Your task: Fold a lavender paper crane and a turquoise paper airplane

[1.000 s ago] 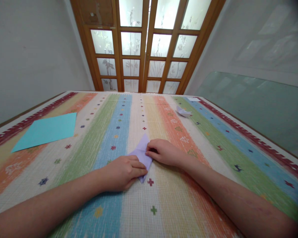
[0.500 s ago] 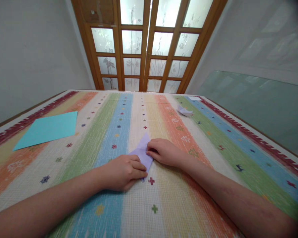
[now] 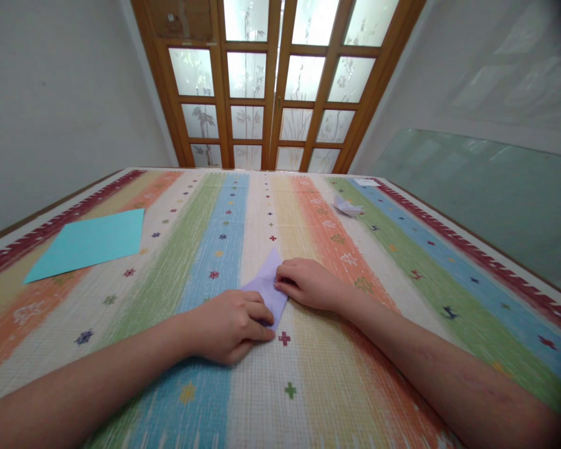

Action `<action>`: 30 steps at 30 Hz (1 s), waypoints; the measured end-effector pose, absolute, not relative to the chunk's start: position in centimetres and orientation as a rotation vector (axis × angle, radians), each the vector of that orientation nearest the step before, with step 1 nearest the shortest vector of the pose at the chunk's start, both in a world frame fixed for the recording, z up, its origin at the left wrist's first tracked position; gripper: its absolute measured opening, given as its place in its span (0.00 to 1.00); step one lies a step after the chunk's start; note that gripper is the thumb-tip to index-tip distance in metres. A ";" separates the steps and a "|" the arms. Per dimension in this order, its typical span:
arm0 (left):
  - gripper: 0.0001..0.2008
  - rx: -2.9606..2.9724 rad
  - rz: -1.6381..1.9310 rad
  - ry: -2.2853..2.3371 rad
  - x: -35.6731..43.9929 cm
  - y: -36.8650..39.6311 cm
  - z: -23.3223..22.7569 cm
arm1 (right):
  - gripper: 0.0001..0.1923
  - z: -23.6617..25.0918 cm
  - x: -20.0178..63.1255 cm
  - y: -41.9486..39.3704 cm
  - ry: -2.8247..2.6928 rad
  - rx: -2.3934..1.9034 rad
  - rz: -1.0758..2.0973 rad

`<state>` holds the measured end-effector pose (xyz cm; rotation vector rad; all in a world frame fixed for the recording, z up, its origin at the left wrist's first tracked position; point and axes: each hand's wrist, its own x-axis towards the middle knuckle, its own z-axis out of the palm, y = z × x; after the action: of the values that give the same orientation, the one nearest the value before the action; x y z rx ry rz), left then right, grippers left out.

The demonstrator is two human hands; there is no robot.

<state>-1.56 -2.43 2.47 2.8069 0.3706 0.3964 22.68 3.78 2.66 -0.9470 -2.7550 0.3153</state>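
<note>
A folded sheet of light purple paper (image 3: 266,277) lies on the striped tablecloth in front of me, one pointed corner facing away. My left hand (image 3: 236,324) covers its near left part, with thumb and fingers closed at its lower corner. On the right edge, my right hand (image 3: 303,284) has its fingers curled and the fingertips pinching or pressing the paper. The part of the paper under my left fingers is hidden.
A turquoise sheet (image 3: 88,243) lies flat at the left. Toward the far right sit a folded pale purple paper piece (image 3: 347,206) and a small white slip (image 3: 367,183). Beyond the table (image 3: 243,171) stand wooden doors (image 3: 271,106) with frosted panes.
My left thumb and fingers have parted slightly at the paper's lower corner, showing a little more of its surface. My right hand stays almost where it was.
</note>
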 end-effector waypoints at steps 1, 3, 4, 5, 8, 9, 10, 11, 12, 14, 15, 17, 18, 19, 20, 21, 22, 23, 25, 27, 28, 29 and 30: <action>0.16 2.804 0.390 0.376 -1.6 -2.5 2.5 | 0.08 2.7 22.7 3.8 -2.754 -0.948 0.317; 0.16 2.799 0.381 0.386 -1.6 -2.5 2.7 | 0.08 2.6 22.7 3.8 -2.753 -0.950 0.314; 0.17 2.796 0.375 0.390 -1.7 -2.5 2.8 | 0.08 2.6 22.7 3.8 -2.752 -0.951 0.310; 0.17 2.793 0.369 0.393 -1.7 -2.4 2.9 | 0.08 2.5 22.7 3.8 -2.753 -0.949 0.308; 0.18 2.783 0.357 0.394 -1.7 -2.3 3.0 | 0.09 2.3 22.7 3.9 -2.759 -0.942 0.299; 0.19 2.779 0.354 0.391 -1.7 -2.3 2.9 | 0.09 2.3 22.7 3.9 -2.762 -0.942 0.295; 0.19 2.775 0.353 0.386 -1.7 -2.2 2.9 | 0.09 2.2 22.8 3.9 -2.765 -0.943 0.291; 0.19 2.770 0.355 0.382 -1.7 -2.2 2.8 | 0.08 2.2 22.8 3.9 -2.767 -0.946 0.287; 0.19 2.765 0.357 0.379 -1.7 -2.1 2.8 | 0.08 2.2 22.8 3.9 -2.767 -0.949 0.286; 0.19 2.756 0.362 0.377 -1.7 -2.1 2.7 | 0.08 2.2 22.8 3.9 -2.760 -0.959 0.291; 0.19 2.752 0.366 0.373 -1.7 -2.1 2.6 | 0.08 2.2 22.7 3.9 -2.755 -0.967 0.298; 0.20 2.745 0.376 0.364 -1.7 -2.1 2.6 | 0.08 2.2 22.7 3.8 -2.745 -0.986 0.315; 0.20 2.742 0.381 0.357 -1.7 -2.1 2.6 | 0.08 2.2 22.7 3.8 -2.740 -0.993 0.323; 0.21 2.739 0.386 0.351 -1.6 -2.0 2.5 | 0.08 2.2 22.7 3.8 -2.737 -0.997 0.331; 0.21 2.736 0.392 0.346 -1.6 -2.0 2.5 | 0.07 2.2 22.6 3.8 -2.735 -0.996 0.338; 0.21 2.733 0.399 0.341 -1.6 -2.0 2.5 | 0.07 2.2 22.6 3.8 -2.734 -0.994 0.341; 0.21 2.731 0.405 0.337 -1.6 -2.0 2.4 | 0.07 2.2 22.6 3.8 -2.734 -0.992 0.342; 0.22 2.730 0.410 0.332 -1.5 -2.0 2.4 | 0.07 2.2 22.6 3.8 -2.734 -0.991 0.344; 0.22 2.726 0.424 0.321 -1.5 -2.0 2.4 | 0.07 2.2 22.6 3.8 -2.730 -0.998 0.350; 0.22 2.720 0.435 0.316 -1.4 -2.0 2.4 | 0.07 2.3 22.6 3.8 -2.722 -1.011 0.367; 0.22 2.716 0.438 0.318 -1.3 -2.0 2.4 | 0.06 2.3 22.6 3.7 -2.715 -1.019 0.379; 0.22 2.711 0.439 0.321 -1.3 -2.0 2.5 | 0.06 2.4 22.6 3.7 -2.705 -1.030 0.391; 0.23 2.707 0.436 0.326 -1.3 -2.0 2.5 | 0.05 2.4 22.6 3.7 -2.695 -1.041 0.402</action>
<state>-1.29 -2.03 2.52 2.7072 0.3260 0.4357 22.58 3.65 2.40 -1.0414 -2.6953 0.4023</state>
